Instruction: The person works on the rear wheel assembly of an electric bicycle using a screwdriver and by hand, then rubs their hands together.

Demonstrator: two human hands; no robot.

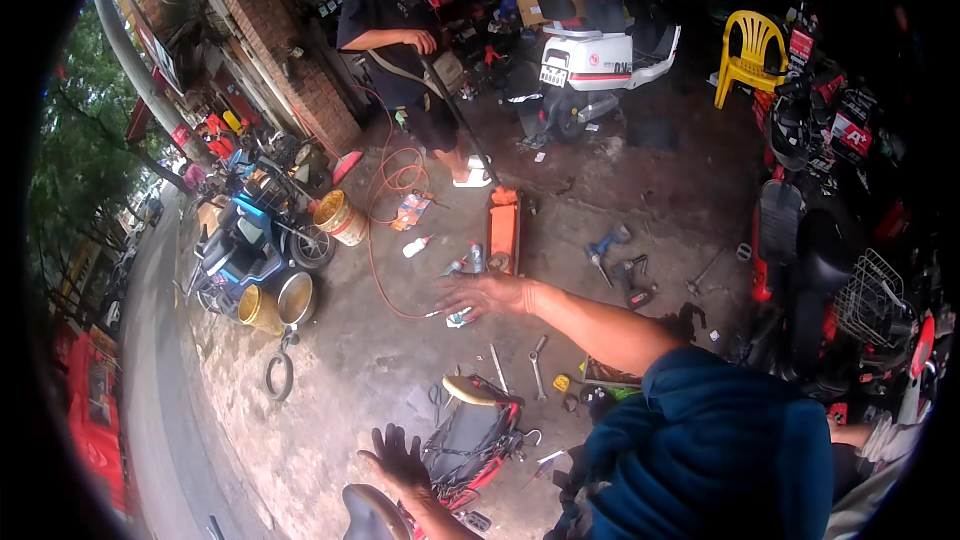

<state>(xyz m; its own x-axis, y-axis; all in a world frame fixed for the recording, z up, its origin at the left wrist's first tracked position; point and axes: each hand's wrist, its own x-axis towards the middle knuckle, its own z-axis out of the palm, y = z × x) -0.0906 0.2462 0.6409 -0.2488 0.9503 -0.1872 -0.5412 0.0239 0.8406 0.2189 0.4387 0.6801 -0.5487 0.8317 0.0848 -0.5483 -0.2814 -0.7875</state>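
Note:
My left hand [402, 462], darkened with grime, is held up with its fingers spread and holds nothing. It is beside a small red-framed two-wheeler [478, 448] with a tan-edged seat and a dark, rounded seat [372, 512]. My right hand [487, 294] reaches out over the floor from a dark blue sleeve, fingers stretched. Nothing shows in it. Below its line of sight are spray cans [477, 257] and the near end of an orange floor jack [504, 230]. A wrench [538, 368] lies closer to me.
A person in dark clothes [385, 20] grips the jack's handle; another stands behind a white scooter [600, 60]. Cordless drills [605, 245], a red air hose [372, 260] and buckets [340, 218] lie about. A blue scooter [240, 235] is left; parked two-wheelers [815, 260] line the right.

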